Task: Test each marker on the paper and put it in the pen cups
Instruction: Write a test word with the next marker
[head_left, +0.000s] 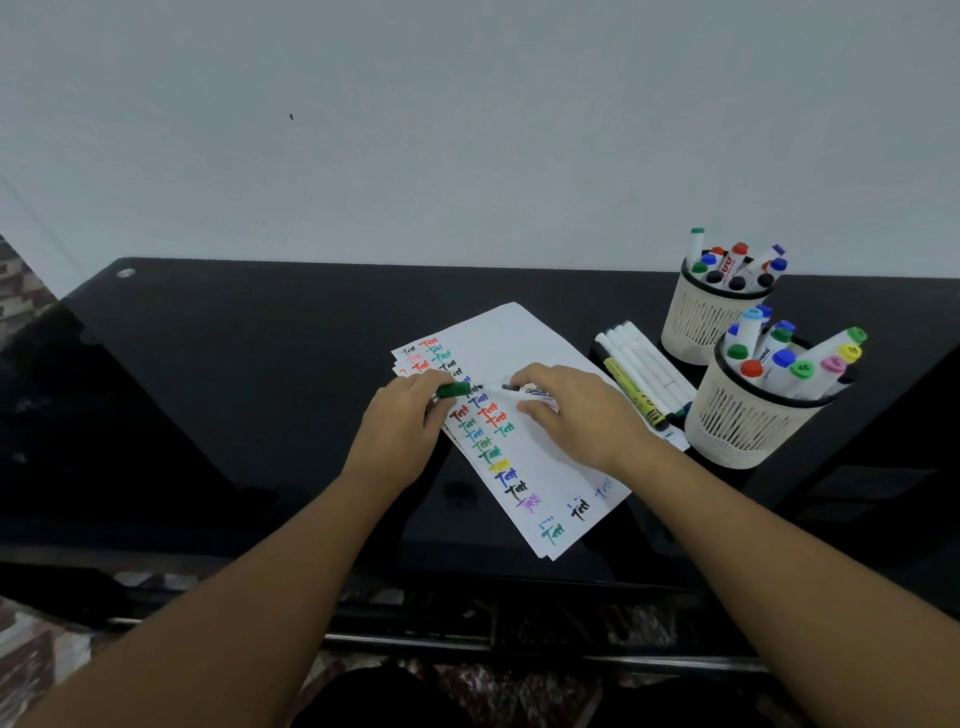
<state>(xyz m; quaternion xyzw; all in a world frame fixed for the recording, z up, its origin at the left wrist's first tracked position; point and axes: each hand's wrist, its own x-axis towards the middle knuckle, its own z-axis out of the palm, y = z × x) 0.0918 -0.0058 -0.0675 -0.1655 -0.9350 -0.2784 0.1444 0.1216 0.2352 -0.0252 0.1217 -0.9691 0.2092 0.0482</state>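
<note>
A white paper (540, 353) covered with coloured test words lies slanted on the black table. My left hand (402, 421) grips a green marker cap (453, 389) over the paper. My right hand (576, 410) holds a white whiteboard marker (524, 391) with its bare tip pointing left at the cap, a small gap between them. Several unsorted white markers (639, 374) lie to the right of the paper. Two cream mesh pen cups, the far one (698, 322) and the near one (737, 421), stand at the right, both full of markers.
The black glossy table (234, 364) runs back to a plain white wall. Its front edge lies just below the paper. A patterned floor shows below and at the far left.
</note>
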